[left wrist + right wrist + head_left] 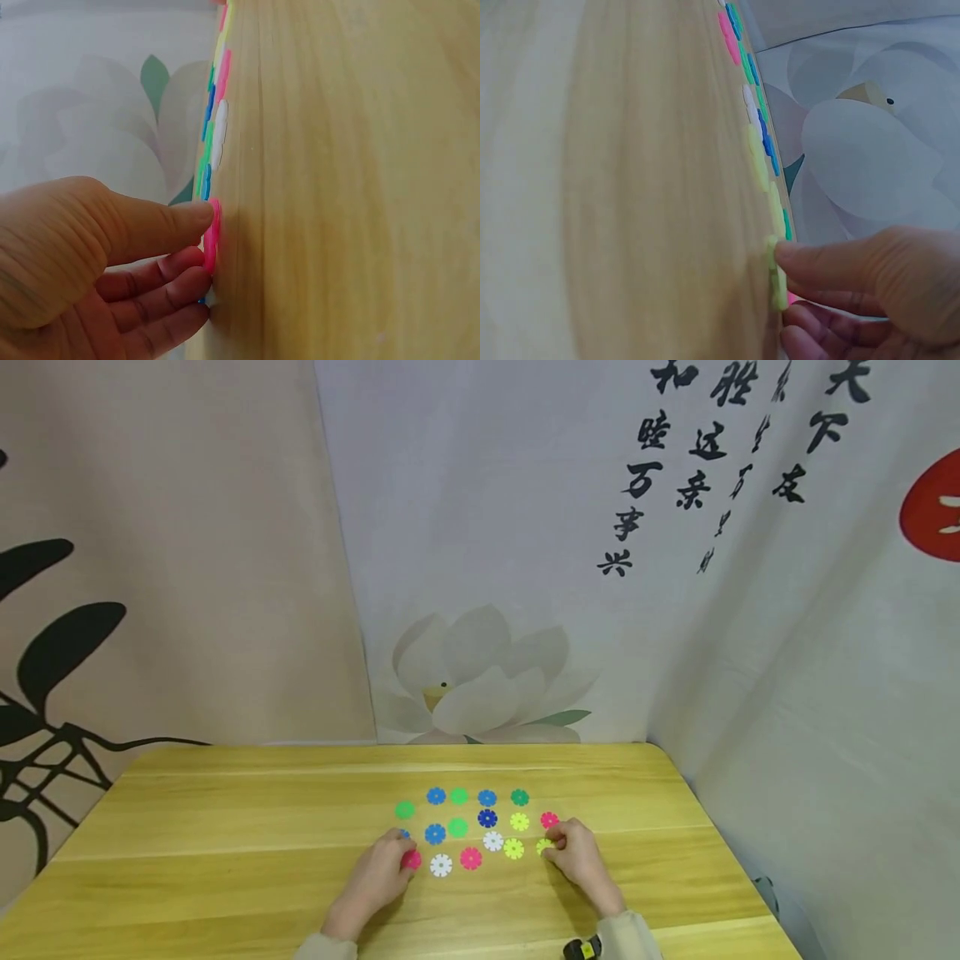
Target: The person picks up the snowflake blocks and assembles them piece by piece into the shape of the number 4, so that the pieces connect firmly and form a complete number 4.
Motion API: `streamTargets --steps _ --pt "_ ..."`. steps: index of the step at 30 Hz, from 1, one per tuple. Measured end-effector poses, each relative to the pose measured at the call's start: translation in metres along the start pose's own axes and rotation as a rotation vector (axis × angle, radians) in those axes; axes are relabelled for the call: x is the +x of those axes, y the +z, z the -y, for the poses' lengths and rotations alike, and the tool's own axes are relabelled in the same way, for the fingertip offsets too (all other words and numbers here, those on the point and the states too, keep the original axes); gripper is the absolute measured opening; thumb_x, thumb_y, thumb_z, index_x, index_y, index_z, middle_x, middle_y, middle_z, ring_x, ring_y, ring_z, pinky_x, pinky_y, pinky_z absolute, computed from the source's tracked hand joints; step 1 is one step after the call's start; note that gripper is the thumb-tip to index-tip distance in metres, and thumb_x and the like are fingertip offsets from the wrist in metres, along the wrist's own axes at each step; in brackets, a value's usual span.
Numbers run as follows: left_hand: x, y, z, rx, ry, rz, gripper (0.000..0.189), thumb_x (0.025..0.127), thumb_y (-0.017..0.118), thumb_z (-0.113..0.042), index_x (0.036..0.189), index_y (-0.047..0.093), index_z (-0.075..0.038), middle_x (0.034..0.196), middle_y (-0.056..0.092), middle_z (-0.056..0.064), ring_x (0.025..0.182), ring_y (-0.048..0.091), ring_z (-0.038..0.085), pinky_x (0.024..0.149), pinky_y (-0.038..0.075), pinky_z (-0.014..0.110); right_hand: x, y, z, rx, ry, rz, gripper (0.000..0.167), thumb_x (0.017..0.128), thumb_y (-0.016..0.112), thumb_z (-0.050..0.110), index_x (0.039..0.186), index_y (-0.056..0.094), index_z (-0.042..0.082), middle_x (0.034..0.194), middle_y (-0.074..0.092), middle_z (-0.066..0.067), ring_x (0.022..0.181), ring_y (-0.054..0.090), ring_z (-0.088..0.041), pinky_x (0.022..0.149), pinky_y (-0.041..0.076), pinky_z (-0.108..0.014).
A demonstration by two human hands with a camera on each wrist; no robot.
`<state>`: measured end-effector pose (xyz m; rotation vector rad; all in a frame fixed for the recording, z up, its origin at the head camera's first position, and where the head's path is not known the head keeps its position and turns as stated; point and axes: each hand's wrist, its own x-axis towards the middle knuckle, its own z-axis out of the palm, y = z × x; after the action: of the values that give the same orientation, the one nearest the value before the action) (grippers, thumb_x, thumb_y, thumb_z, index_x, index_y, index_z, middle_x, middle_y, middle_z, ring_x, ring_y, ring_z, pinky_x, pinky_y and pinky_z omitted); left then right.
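Observation:
Several flat plastic snowflake discs with notched rims lie spread in loose rows on the wooden table (pixel 247 843). At the left end, my left hand (pixel 381 874) pinches a pink disc (pixel 412 859) by its edge, thumb and fingers at either side. The left wrist view shows this pink disc (pixel 212 236) lying at the table surface. On the right, my right hand (pixel 581 856) pinches a yellow disc (pixel 543 846), which its fingers partly cover. Another pink disc (pixel 549 820) lies just beyond that hand. A blue disc (pixel 405 833) is mostly hidden by the left hand.
Between the hands lie a white disc (pixel 441 865), a pink disc (pixel 471 858), a dark blue disc (pixel 487 818) and several others in green, blue and yellow. A black and yellow object (pixel 582 950) sits by the right sleeve. Printed cloth (pixel 480 527) hangs behind the table.

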<state>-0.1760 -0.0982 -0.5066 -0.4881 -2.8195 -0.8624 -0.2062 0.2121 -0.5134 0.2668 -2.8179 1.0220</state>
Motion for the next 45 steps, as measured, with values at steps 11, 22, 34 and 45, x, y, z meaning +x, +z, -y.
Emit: streamTargets --steps 11,22,34,45 --pt "0.002 -0.001 -0.002 -0.020 -0.056 0.010 0.022 0.066 0.076 0.005 0.084 0.066 0.003 0.084 0.054 0.008 0.071 0.055 0.017 0.063 0.055 0.032 0.005 -0.007 0.007 -0.035 0.038 0.083 0.022 0.070 0.077 -0.001 0.087 0.064 -0.005 0.081 0.054 -0.007 0.074 0.054 -0.019 0.062 0.050 -0.026" --pt "0.006 -0.008 0.001 -0.100 -0.066 0.064 0.023 0.062 0.073 0.007 0.072 0.054 0.000 0.071 0.047 0.004 0.066 0.045 0.016 0.057 0.046 0.028 0.012 -0.007 0.006 -0.040 0.123 0.142 0.028 0.066 0.080 -0.002 0.084 0.058 -0.002 0.079 0.054 -0.007 0.073 0.052 -0.019 0.063 0.049 -0.031" --pt "0.004 -0.007 0.009 -0.219 -0.032 0.110 0.031 0.059 0.079 0.004 0.076 0.054 -0.001 0.070 0.048 0.002 0.066 0.044 0.015 0.055 0.041 0.023 0.002 -0.002 0.004 0.043 0.112 0.078 0.031 0.068 0.080 -0.001 0.085 0.055 0.003 0.071 0.050 -0.002 0.064 0.044 -0.013 0.053 0.039 -0.023" --pt "0.002 -0.009 0.019 -0.357 0.051 0.117 0.014 0.074 0.069 0.008 0.074 0.063 -0.004 0.067 0.058 -0.002 0.061 0.048 0.004 0.053 0.047 0.019 -0.004 0.000 0.008 0.217 0.125 -0.008 0.017 0.072 0.072 -0.009 0.083 0.061 -0.002 0.072 0.055 -0.004 0.065 0.050 -0.012 0.054 0.047 -0.020"
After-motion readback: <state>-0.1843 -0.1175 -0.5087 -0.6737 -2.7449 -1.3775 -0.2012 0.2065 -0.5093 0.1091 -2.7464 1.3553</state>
